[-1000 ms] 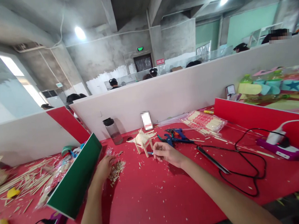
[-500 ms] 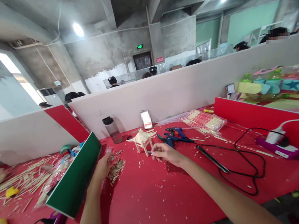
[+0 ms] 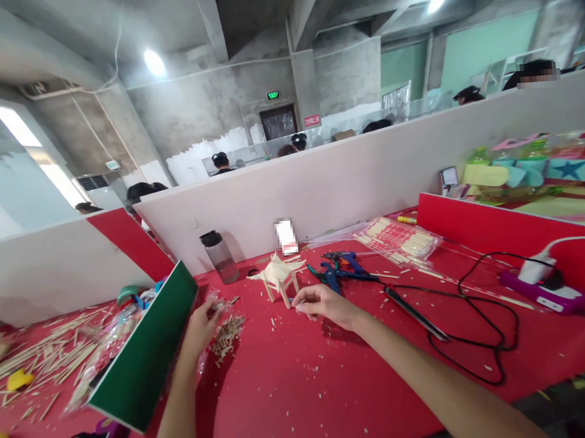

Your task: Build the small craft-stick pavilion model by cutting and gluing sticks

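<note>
A small pavilion model (image 3: 277, 271) of pale wooden sticks, with a pointed roof and thin legs, stands on the red tabletop. My right hand (image 3: 323, 307) is beside its front leg, thumb and fingertips pinched together. A small greyish bit shows at those fingertips, too small to name. To the left, my left hand (image 3: 202, 325) has its fingers curled at a crumpled clear plastic bag (image 3: 220, 307), which seems to be between them. Just right of that hand lies a heap of short wood scraps (image 3: 228, 337).
Behind the model are a dark-lidded bottle (image 3: 220, 257) and a lit phone (image 3: 287, 237). Blue glue guns (image 3: 343, 269), packed sticks (image 3: 394, 238), a black cable (image 3: 501, 338) and a purple power strip (image 3: 543, 291) lie right. A green divider (image 3: 149, 349) stands left.
My right hand has shifted slightly left and down, closer to the model's front leg. My left hand stays near the plastic bag, and the view has tilted a little.
</note>
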Demonstrator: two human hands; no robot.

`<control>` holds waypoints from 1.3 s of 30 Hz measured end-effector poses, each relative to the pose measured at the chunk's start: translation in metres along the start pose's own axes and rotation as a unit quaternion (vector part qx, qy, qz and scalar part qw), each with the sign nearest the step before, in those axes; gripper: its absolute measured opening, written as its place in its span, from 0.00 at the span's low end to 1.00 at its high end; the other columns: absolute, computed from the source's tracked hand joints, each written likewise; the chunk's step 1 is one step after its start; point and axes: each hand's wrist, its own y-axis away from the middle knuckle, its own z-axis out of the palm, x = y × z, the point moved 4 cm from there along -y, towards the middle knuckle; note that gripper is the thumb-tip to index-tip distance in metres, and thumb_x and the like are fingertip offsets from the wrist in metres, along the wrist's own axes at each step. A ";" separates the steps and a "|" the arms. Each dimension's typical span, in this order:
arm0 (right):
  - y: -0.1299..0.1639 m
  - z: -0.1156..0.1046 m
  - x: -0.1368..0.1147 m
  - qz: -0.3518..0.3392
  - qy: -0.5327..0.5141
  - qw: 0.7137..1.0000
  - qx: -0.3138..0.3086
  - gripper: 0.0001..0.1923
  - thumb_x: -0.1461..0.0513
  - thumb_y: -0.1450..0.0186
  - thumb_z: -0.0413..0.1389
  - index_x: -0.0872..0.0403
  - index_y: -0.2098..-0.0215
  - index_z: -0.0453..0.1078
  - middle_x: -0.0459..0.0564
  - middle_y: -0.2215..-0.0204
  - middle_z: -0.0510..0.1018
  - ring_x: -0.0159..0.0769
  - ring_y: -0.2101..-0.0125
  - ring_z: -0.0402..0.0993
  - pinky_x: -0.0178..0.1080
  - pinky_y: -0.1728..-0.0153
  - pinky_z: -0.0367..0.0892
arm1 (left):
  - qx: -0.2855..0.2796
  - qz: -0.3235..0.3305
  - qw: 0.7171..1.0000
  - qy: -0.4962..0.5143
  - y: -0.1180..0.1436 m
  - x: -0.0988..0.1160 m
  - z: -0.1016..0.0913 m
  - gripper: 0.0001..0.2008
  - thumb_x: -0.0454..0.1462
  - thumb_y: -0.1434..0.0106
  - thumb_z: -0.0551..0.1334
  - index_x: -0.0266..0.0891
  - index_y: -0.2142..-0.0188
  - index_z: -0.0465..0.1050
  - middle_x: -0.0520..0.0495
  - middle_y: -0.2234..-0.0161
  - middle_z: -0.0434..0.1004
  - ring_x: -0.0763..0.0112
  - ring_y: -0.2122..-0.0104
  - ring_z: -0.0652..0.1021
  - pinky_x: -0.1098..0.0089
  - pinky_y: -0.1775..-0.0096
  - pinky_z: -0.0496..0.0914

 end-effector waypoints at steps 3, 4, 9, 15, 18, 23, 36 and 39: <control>0.000 -0.001 0.001 0.001 -0.005 1.000 -0.002 0.12 0.56 0.43 0.66 0.56 0.66 0.77 0.47 0.74 0.78 0.28 0.77 0.66 0.34 0.75 0.59 | 0.007 -0.003 1.000 -0.007 0.002 0.006 -0.003 0.19 0.52 0.38 0.60 0.39 0.70 0.74 0.49 0.74 0.78 0.64 0.71 0.77 0.69 0.65 0.70; 0.000 -0.001 0.001 0.001 -0.006 1.000 -0.002 0.13 0.55 0.43 0.66 0.56 0.66 0.77 0.48 0.73 0.78 0.28 0.77 0.66 0.34 0.75 0.60 | 0.008 -0.004 1.000 -0.008 0.003 0.007 -0.004 0.19 0.52 0.38 0.59 0.39 0.72 0.73 0.50 0.75 0.77 0.65 0.72 0.76 0.69 0.66 0.70; 0.000 -0.001 0.000 0.002 -0.007 1.000 0.000 0.13 0.55 0.43 0.66 0.56 0.66 0.76 0.48 0.72 0.79 0.28 0.77 0.66 0.34 0.75 0.59 | 0.004 -0.014 1.000 0.003 0.002 0.004 -0.005 0.20 0.53 0.42 0.61 0.38 0.72 0.75 0.51 0.78 0.75 0.66 0.76 0.74 0.70 0.70 0.68; 0.001 -0.001 0.000 0.007 -0.007 1.000 0.001 0.12 0.55 0.43 0.65 0.56 0.66 0.76 0.48 0.72 0.79 0.28 0.77 0.66 0.34 0.75 0.59 | 0.013 -0.038 0.999 0.036 -0.001 0.002 -0.003 0.22 0.53 0.46 0.63 0.37 0.67 0.78 0.45 0.72 0.82 0.61 0.72 0.79 0.65 0.66 0.74; 0.001 -0.001 -0.001 0.008 -0.007 1.000 0.001 0.12 0.56 0.43 0.65 0.56 0.66 0.76 0.48 0.72 0.79 0.28 0.77 0.66 0.34 0.75 0.59 | 0.004 -0.042 0.998 0.051 -0.001 0.004 -0.002 0.21 0.53 0.48 0.65 0.37 0.66 0.78 0.43 0.69 0.84 0.59 0.69 0.81 0.63 0.64 0.75; 0.001 0.002 -0.002 0.010 -0.003 1.000 0.005 0.12 0.57 0.45 0.68 0.55 0.68 0.75 0.44 0.75 0.77 0.27 0.78 0.64 0.34 0.75 0.58 | -0.018 -0.033 0.997 0.067 -0.001 0.008 0.000 0.23 0.52 0.48 0.67 0.35 0.63 0.79 0.41 0.64 0.84 0.58 0.65 0.82 0.62 0.59 0.76; -0.001 0.001 0.008 0.022 -0.026 0.999 -0.013 0.14 0.56 0.41 0.63 0.55 0.62 0.71 0.49 0.70 0.81 0.28 0.78 0.67 0.33 0.76 0.58 | 0.028 -0.064 0.998 -0.003 0.003 -0.014 -0.007 0.22 0.52 0.44 0.63 0.38 0.62 0.81 0.42 0.66 0.85 0.52 0.62 0.82 0.63 0.59 0.74; -0.003 0.002 0.011 0.030 -0.037 0.999 -0.014 0.12 0.57 0.42 0.59 0.54 0.62 0.71 0.46 0.72 0.77 0.27 0.80 0.63 0.32 0.79 0.54 | 0.029 -0.073 0.997 0.001 0.002 -0.016 -0.007 0.21 0.51 0.46 0.64 0.38 0.62 0.81 0.39 0.65 0.86 0.49 0.61 0.82 0.62 0.59 0.74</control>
